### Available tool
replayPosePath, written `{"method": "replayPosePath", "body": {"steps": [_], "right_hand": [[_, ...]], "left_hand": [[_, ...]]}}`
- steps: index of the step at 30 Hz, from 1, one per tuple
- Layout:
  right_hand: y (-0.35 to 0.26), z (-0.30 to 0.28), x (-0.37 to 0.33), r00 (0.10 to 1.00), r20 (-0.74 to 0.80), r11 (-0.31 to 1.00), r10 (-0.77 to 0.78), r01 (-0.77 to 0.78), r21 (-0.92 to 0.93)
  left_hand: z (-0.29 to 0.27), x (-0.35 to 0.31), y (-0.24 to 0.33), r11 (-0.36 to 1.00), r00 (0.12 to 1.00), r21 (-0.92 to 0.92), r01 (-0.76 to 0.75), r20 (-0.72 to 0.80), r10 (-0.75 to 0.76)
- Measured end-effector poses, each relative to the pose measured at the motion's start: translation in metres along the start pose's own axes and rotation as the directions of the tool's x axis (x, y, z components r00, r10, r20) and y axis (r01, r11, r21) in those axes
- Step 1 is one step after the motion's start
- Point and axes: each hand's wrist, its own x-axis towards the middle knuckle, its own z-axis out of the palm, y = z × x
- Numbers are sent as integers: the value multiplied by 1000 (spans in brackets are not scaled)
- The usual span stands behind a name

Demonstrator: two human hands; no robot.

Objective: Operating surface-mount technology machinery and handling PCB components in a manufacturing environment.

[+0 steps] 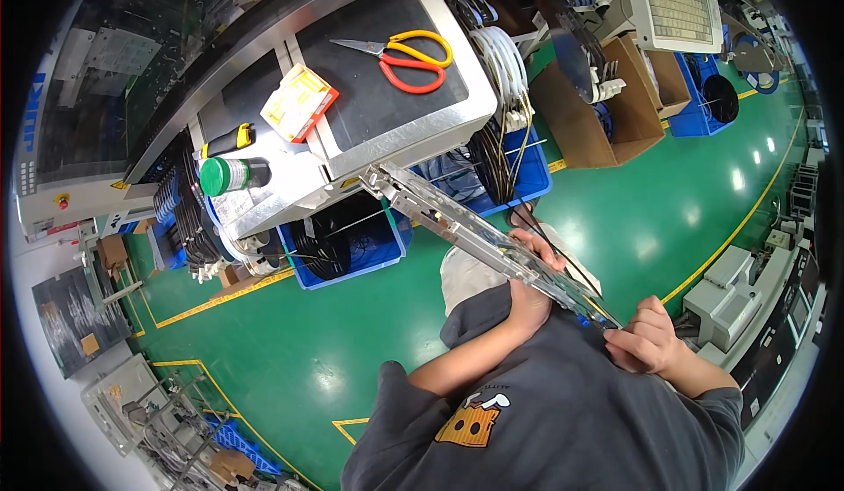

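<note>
A long, narrow metal tape feeder (pixel 475 243) slants across the front of my body, its far end close to the machine's edge. My left hand (pixel 529 302) is wrapped round its nearer half, with fingers showing on the far side. At the feeder's near end, my right hand (pixel 649 340) is closed, thumb and fingers pinched at the tip beside a small blue part. What those fingertips grip is partly hidden. A thin dark strip (pixel 563 252) runs from the machine side down along the feeder.
On the machine's ledge lie scissors (pixel 413 62) with red and yellow handles, a yellow-and-white box (pixel 301 104), a yellow-black cutter (pixel 227 142) and a green-lidded jar (pixel 230 175). Below stand blue bins (pixel 352 267) with coiled tape. A cardboard box (pixel 585 126) is on the green floor.
</note>
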Motion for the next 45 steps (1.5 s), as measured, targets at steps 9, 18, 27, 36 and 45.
{"method": "replayPosePath", "body": {"steps": [9,18,27,36,45], "right_hand": [[2,-1,3,997,8,996,76,-76,38],[6,-6,1,978,21,973,206,-208,100],[23,-24,52,934,-88,903,347,-307,302],[23,-6,152,910,-101,814,402,-304,496],[19,6,164,878,105,635,467,-416,651]], "left_hand": [[-7,4,1,988,1000,-152,2,16,1],[7,14,3,998,995,44,48,-91,-43],[4,19,-5,993,995,93,76,-76,-69],[30,24,2,966,995,240,94,-61,-82],[16,19,-3,979,995,189,75,-75,-62]]}}
